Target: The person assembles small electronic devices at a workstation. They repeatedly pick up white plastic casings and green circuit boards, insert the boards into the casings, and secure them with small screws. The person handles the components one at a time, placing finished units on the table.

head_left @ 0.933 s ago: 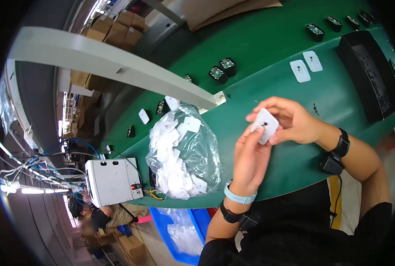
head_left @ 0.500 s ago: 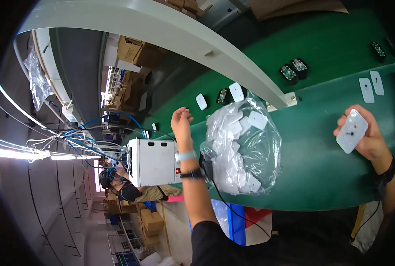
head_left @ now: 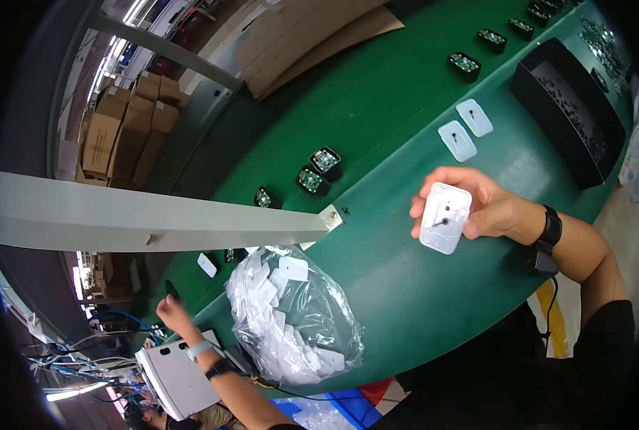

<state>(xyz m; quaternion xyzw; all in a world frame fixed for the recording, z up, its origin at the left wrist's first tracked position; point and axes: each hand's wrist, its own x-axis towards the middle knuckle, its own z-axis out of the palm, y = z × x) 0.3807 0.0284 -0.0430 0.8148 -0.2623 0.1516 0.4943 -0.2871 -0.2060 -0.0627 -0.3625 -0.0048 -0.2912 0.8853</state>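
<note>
My right hand (head_left: 486, 204) grips a white plastic cover (head_left: 446, 218), held above the green table. The cover's hollow inner side faces me, with a small black piece in its middle. Two similar covers (head_left: 465, 130) lie flat beyond this hand, each with a dark piece on it. At the far left my left hand (head_left: 175, 315) is closed, its fingers pinched at a thin dark object (head_left: 171, 289), too blurred to name. Between the hands sits a clear plastic bag (head_left: 334, 315) full of white covers. One loose white cover (head_left: 206, 265) lies on the belt beyond the bag.
A pale metal beam (head_left: 155, 215) crosses to its foot at the table. Black housings with green circuit boards (head_left: 312, 180) stand along the green belt (head_left: 377, 143). A black bin (head_left: 570, 107) of small dark parts is at right. The white metal box (head_left: 180, 380) stands beside my left forearm.
The view has swung right, bringing the black bin into sight. The cover in my right hand has been tilted toward me. A dark object now shows at my left fingertips.
</note>
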